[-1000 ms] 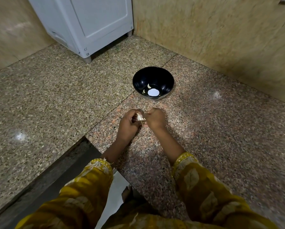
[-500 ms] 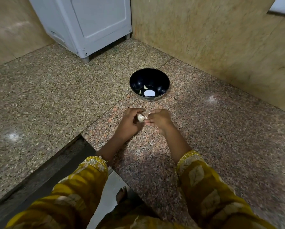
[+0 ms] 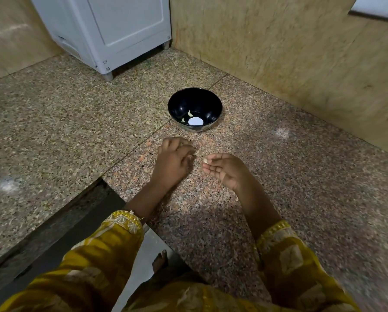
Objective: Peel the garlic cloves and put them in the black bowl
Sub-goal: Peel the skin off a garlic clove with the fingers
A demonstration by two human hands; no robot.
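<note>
Granite floor (image 3: 53, 122), beige walls (image 3: 289, 48) (mottled), white appliance (image 3: 111, 30)

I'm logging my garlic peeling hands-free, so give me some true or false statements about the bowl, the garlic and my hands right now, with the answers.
1. The black bowl stands on the granite surface, beyond both hands. True.
2. The bowl is empty. False: at least two pale cloves lie in its bottom.
3. The right hand pinches a garlic clove at its fingertips. True.
4. The two hands are pressed together. False: the left hand is apart from the right, with bare granite showing between them.
5. The white appliance stands to the right of the bowl. False: it stands behind the bowl, to the left.
</note>
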